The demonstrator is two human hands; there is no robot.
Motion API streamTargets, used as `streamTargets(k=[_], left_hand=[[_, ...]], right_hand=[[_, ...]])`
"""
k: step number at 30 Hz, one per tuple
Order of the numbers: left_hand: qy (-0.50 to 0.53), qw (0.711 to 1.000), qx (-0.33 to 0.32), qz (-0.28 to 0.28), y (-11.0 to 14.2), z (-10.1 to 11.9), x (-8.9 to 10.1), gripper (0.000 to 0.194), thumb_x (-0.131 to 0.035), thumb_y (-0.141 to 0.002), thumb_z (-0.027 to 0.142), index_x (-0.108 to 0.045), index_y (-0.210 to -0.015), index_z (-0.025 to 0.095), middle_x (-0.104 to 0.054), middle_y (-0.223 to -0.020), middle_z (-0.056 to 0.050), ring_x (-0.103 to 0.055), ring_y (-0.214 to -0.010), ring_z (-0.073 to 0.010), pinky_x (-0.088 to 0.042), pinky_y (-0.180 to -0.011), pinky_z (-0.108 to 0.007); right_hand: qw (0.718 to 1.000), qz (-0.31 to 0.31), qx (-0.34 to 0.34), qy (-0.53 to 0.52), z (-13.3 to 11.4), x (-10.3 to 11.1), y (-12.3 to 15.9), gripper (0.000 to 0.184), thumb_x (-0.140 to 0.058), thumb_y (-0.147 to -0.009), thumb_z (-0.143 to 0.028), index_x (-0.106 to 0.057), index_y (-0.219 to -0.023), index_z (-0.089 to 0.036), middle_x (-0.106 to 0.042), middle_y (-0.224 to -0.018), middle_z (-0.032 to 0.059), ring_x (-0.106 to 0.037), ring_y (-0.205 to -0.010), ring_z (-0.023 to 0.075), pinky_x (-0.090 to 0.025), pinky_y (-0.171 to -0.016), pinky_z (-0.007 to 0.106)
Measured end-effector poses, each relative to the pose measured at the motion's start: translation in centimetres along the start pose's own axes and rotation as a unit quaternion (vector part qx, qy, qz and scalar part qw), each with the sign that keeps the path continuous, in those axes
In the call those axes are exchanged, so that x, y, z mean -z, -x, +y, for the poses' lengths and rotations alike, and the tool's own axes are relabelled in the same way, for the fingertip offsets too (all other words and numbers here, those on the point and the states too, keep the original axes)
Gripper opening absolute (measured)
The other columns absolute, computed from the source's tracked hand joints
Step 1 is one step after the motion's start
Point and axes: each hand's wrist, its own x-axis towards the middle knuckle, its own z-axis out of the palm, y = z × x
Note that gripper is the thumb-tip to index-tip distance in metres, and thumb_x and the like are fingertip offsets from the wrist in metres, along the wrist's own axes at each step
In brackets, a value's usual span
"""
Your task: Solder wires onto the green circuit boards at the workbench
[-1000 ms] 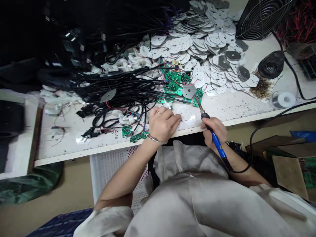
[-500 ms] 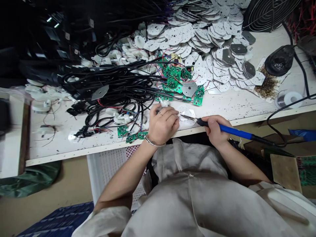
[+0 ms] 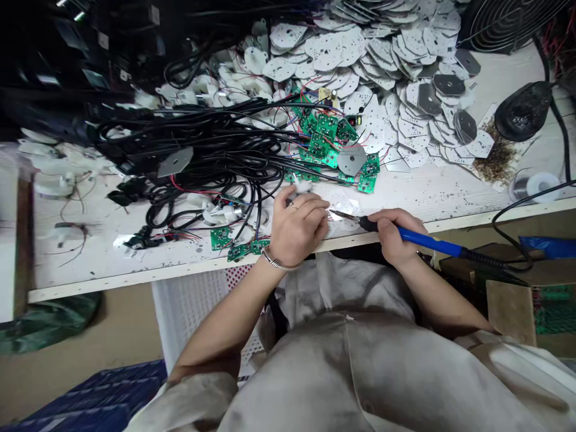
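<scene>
My right hand (image 3: 396, 235) grips a blue-handled soldering iron (image 3: 423, 241), its metal tip pointing left onto a white disc-shaped board (image 3: 344, 207) at the front edge of the white bench (image 3: 450, 192). My left hand (image 3: 299, 227), with a ring and a bracelet, is curled with fingers pressed together right at the iron's tip, holding a small part I cannot make out against the white board. Green circuit boards (image 3: 328, 147) lie just beyond both hands.
A tangle of black cables (image 3: 198, 156) covers the bench's left half. A heap of white boards (image 3: 382, 54) fills the back. At right sit a black iron stand (image 3: 522, 108), a solder spool (image 3: 537, 185) and a fan (image 3: 504, 18). A white crate (image 3: 189, 312) stands below.
The soldering iron swung from pointing up at the green boards to lying level, tip to the left at my left fingers. My left hand closed in on the white board.
</scene>
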Motion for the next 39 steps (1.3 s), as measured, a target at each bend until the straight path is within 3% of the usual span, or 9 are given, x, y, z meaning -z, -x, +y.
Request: streamTargets(k=[6,19,24,28,30,33,39], left_hand=[[0.02,1.0,0.011,0.008,0.1,0.1,0.0,0.012,-0.058,-0.084,0.015,-0.066,-0.08,0.022,-0.076,-0.097,0.001,-0.069,-0.097,-0.0202,-0.036,-0.107,-0.053],[0.022,1.0,0.008,0.01,0.2,0.1,0.0,0.013,-0.057,-0.085,0.015,-0.067,-0.079,0.022,-0.076,-0.098,0.0,-0.069,-0.095,-0.0199,-0.037,-0.106,-0.053],[-0.001,0.999,-0.025,0.043,0.2,0.0,-0.1,0.013,-0.057,-0.086,0.015,-0.066,-0.079,0.021,-0.076,-0.096,0.001,-0.07,-0.093,-0.0188,-0.039,-0.104,-0.051],[0.002,0.999,-0.028,0.035,0.3,0.0,-0.1,0.012,-0.058,-0.085,0.014,-0.066,-0.081,0.021,-0.076,-0.098,0.001,-0.069,-0.094,-0.0193,-0.039,-0.105,-0.052],[0.0,0.999,-0.028,0.029,0.3,0.0,-0.1,0.011,-0.058,-0.085,0.013,-0.066,-0.082,0.021,-0.076,-0.098,0.0,-0.069,-0.094,-0.0196,-0.039,-0.105,-0.053],[-0.006,0.999,-0.029,0.024,0.3,0.1,0.0,0.012,-0.058,-0.085,0.013,-0.066,-0.083,0.021,-0.076,-0.098,0.0,-0.07,-0.095,-0.0195,-0.04,-0.106,-0.052],[-0.007,0.999,-0.039,0.013,0.2,0.0,0.1,0.012,-0.055,-0.086,0.015,-0.065,-0.082,0.022,-0.075,-0.099,0.001,-0.071,-0.092,-0.0167,-0.043,-0.108,-0.049]], right_hand=[[0.999,0.006,0.002,-0.045,0.3,0.0,0.0,0.021,-0.057,-0.089,-0.037,-0.072,-0.081,-0.025,-0.067,-0.062,-0.0033,-0.067,-0.06,0.0151,-0.054,-0.058,0.027],[0.999,-0.002,0.003,-0.038,0.3,0.0,-0.2,0.025,-0.054,-0.09,-0.038,-0.071,-0.08,-0.023,-0.065,-0.06,-0.0028,-0.065,-0.057,0.0148,-0.054,-0.057,0.028],[0.999,0.034,-0.016,-0.03,0.6,0.2,0.3,0.028,-0.05,-0.091,-0.041,-0.068,-0.081,-0.021,-0.061,-0.058,-0.0023,-0.056,-0.047,0.0128,-0.048,-0.046,0.027],[0.99,0.102,-0.014,-0.093,0.6,0.0,0.9,0.025,-0.049,-0.094,-0.04,-0.065,-0.088,-0.022,-0.057,-0.061,-0.0036,-0.046,-0.036,0.0085,-0.038,-0.034,0.023],[0.988,0.113,0.008,-0.106,0.5,-0.1,1.0,0.02,-0.051,-0.094,-0.04,-0.064,-0.097,-0.024,-0.06,-0.068,-0.0026,-0.053,-0.042,0.0097,-0.046,-0.038,0.024],[0.99,0.08,0.06,-0.1,0.3,0.0,1.2,0.022,-0.057,-0.092,-0.035,-0.057,-0.113,-0.029,-0.063,-0.08,-0.0016,-0.066,-0.059,0.0142,-0.06,-0.058,0.032],[0.984,0.061,0.152,-0.064,0.7,0.6,1.3,0.035,-0.055,-0.093,-0.02,-0.049,-0.125,-0.032,-0.069,-0.095,-0.0003,-0.072,-0.083,0.0184,-0.062,-0.079,0.044]])
